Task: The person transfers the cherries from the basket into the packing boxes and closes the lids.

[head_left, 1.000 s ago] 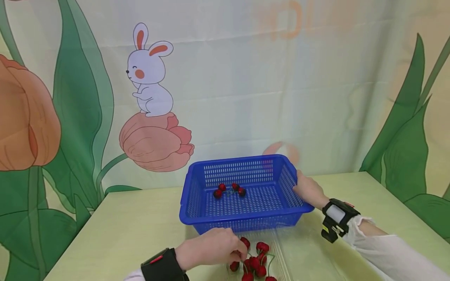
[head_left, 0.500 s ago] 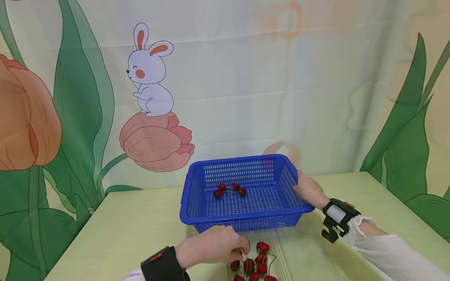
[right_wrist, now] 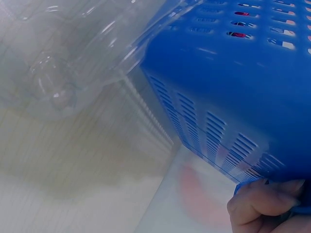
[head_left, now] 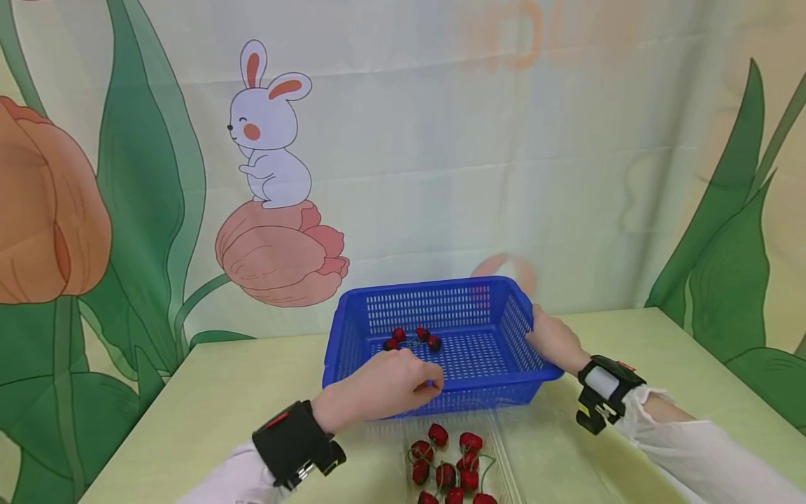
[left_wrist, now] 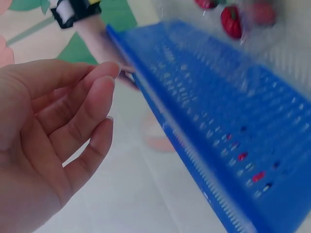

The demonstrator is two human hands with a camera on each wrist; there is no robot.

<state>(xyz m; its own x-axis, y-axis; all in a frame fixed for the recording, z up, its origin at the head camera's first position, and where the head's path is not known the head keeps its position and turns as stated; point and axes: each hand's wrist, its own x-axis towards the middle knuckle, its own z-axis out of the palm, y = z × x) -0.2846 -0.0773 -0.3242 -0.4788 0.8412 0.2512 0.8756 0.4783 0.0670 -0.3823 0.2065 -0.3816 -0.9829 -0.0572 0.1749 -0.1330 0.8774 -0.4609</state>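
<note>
My left hand (head_left: pixel 387 385) is over the near rim of a blue slotted plastic basket (head_left: pixel 434 385). In the left wrist view, the left hand (left_wrist: pixel 58 126) has its fingers curled, thumb and forefinger tips together, with nothing visible between them. My right hand (head_left: pixel 557 341) grips the basket's right rim; in the right wrist view, the fingers (right_wrist: pixel 257 204) curl round the rim. Several dark red cherries (head_left: pixel 434 344) with stems lie on the basket floor. Nearer me, more cherries (head_left: pixel 446 476) sit in a clear plastic box (head_left: pixel 506 462).
A clear, thin lid-like flap (head_left: pixel 560 448) extends right from the box over the pale yellow table (head_left: pixel 252 392). Behind the table hangs a cloth backdrop (head_left: pixel 409 161) printed with a rabbit and tulips.
My left hand has risen from the cherries in the clear box and moved forward to the basket's near rim. Cherries it covered now show. The right hand keeps its grip.
</note>
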